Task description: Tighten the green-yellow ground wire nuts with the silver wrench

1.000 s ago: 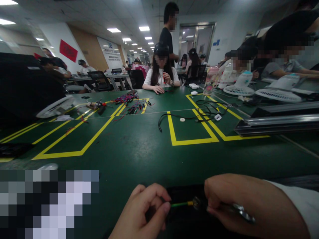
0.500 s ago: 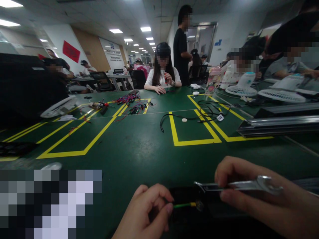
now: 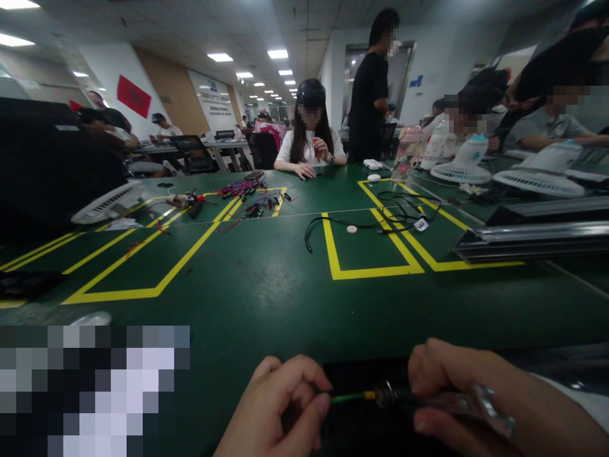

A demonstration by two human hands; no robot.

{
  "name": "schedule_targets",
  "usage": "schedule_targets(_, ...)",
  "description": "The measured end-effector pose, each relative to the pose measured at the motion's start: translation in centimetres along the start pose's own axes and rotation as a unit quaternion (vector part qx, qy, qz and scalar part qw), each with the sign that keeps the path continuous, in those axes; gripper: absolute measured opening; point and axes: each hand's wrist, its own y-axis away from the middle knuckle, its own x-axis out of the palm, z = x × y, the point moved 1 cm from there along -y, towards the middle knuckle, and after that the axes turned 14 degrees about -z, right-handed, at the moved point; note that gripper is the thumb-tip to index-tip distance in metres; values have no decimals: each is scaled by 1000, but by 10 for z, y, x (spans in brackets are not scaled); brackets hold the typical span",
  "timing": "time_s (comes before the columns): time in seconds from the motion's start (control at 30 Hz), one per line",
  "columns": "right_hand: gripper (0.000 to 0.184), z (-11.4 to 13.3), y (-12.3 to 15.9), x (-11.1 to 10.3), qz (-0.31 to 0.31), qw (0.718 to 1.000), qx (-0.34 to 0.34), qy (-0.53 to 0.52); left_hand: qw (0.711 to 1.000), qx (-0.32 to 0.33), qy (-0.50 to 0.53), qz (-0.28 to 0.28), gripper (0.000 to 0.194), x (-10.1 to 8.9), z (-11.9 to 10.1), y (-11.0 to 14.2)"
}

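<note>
At the near edge of the green table (image 3: 266, 285), my left hand (image 3: 278, 409) pinches the end of a thin green-and-yellow wire (image 3: 352, 397). My right hand (image 3: 480, 406) grips a small metal wrench (image 3: 457, 404), whose jaw sits on the small metal fitting at the wire's right end. Both hands hover over a dark black part (image 3: 361, 419) lying under the wire.
Yellow tape boxes mark the table. A black cable with a white disc (image 3: 351, 228) lies mid-table, and a heap of red and black wires (image 3: 247, 190) further back. White fans (image 3: 107, 203) (image 3: 459, 171) and an aluminium rail (image 3: 533, 238) flank the sides. A person sits opposite; another stands behind.
My right hand lifted the wrench clear of the fitting half a second ago and has now brought it back down onto it. The standing person walked to the right.
</note>
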Motion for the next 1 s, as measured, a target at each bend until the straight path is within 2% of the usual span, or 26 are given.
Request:
schedule_targets(0.1,17,4,-4,0,2,1000,-21,5,1000,0,-3,5,14,0,-1,0)
schedule_targets(0.3,16,15,-11,-5,66,995,-38,70,1000,0,-2,9,15,0,-2,0)
schedule_targets(0.4,16,17,-14,-7,73,991,-51,95,1000,-4,2,2,14,0,-2,0)
schedule_targets(0.5,17,18,-20,-9,82,990,-64,91,1000,-9,1,-3,14,0,-3,0)
schedule_targets(0.73,20,21,-35,-18,146,976,-153,59,1000,-6,-1,-10,15,0,-6,0)
schedule_targets(1.0,21,32,-46,-24,210,964,-147,71,1000,-17,0,-9,15,1,-6,0)
